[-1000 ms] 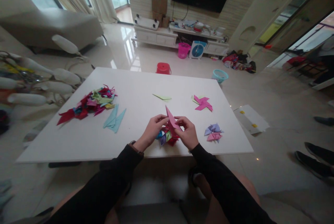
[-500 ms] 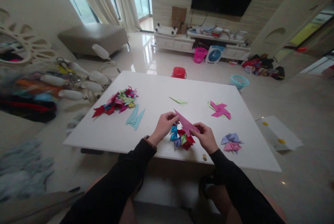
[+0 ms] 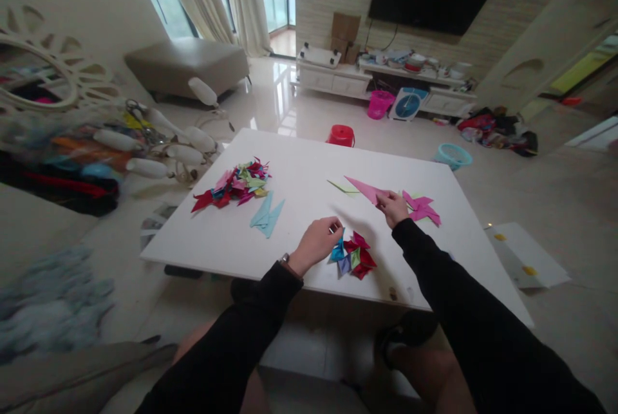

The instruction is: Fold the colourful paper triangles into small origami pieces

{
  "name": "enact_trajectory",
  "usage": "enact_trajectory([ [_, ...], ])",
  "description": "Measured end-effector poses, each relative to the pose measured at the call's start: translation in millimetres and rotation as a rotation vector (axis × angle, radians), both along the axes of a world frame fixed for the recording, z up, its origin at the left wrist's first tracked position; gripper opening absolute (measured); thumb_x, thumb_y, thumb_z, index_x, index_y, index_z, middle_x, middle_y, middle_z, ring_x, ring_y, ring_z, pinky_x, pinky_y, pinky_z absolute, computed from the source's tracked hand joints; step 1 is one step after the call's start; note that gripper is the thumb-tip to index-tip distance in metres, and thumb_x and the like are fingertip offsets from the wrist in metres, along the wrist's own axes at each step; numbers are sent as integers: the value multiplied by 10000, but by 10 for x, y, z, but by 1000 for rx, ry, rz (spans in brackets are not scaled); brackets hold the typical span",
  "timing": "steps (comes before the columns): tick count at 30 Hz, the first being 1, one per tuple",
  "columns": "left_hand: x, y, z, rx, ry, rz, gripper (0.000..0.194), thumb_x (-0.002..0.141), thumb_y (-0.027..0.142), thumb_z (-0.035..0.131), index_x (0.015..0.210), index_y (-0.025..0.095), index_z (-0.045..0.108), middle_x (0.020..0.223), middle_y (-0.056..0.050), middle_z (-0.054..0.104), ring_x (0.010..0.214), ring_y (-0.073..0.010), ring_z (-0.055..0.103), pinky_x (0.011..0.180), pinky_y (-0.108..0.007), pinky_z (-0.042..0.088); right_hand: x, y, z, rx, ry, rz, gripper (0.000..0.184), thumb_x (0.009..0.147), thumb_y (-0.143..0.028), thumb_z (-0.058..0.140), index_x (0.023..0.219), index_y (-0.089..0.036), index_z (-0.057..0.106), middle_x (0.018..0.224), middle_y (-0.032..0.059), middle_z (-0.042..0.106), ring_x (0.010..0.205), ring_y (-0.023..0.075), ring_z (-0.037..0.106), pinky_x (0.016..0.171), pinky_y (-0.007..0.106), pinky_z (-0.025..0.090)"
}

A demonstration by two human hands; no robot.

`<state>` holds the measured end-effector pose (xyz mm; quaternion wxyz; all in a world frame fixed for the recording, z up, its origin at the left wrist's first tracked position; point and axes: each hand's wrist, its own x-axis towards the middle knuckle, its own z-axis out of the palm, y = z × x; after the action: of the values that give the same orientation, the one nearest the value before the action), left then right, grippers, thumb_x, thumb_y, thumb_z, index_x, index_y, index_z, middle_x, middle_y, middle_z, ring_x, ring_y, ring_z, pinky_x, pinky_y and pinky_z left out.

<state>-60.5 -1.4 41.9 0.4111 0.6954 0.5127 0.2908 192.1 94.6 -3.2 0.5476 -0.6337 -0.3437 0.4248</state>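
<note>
My right hand reaches over the white table and pinches a pink folded paper triangle, held just above the surface beside a pink pinwheel. My left hand rests loosely curled at the left edge of a multicoloured folded-paper piece near the front edge; I cannot see anything in its fingers. A light green folded piece lies just behind the pink triangle.
A heap of coloured paper pieces and a light blue folded piece lie on the table's left. On the floor beyond are a red bucket, a teal basket and white sheets. A cluttered rack stands left.
My right hand carried the pink triangle away from the multicoloured piece, up and right toward the pink pinwheel. My left hand let go of it and stayed by the multicoloured piece. The view swung left.
</note>
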Motion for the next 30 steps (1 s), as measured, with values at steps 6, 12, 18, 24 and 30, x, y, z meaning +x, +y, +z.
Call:
enact_trajectory([
  [6,86,-68,81,51,106,-39,171,885,246,546,895,210,713,868,-34,752,778,-175,665,713,-270,452,-258,956,-152,-97,-95,30,208,651,-146,741,680,-184,540,569,-20,576,535,109,584,512,215,518],
  [12,97,-98,101,86,170,-82,157,895,253,548,930,227,699,889,-31,757,821,-203,681,722,-283,456,-307,1250,-607,-208,-404,52,194,622,-203,731,776,-168,619,723,32,642,718,185,625,630,283,532],
  [18,66,-96,134,96,228,-84,153,908,255,535,935,240,685,906,-26,754,826,-213,686,708,-287,461,-362,1093,-877,-92,-1015,201,411,749,-330,694,1132,-183,657,1298,162,598,1221,316,465,969,403,403],
  [24,47,-124,188,58,237,-105,158,917,254,536,945,237,691,898,-42,750,826,-213,688,738,-285,479,-578,1141,-859,-40,-1404,520,222,923,-299,557,1036,-198,719,1056,123,710,1047,266,560,962,400,318],
  [30,39,-113,160,43,192,-84,162,912,245,548,953,239,705,901,-71,749,843,-226,687,750,-294,481,-681,1242,-772,-64,-1481,528,276,969,-191,457,1018,-154,726,1059,180,711,988,264,581,904,388,333],
])
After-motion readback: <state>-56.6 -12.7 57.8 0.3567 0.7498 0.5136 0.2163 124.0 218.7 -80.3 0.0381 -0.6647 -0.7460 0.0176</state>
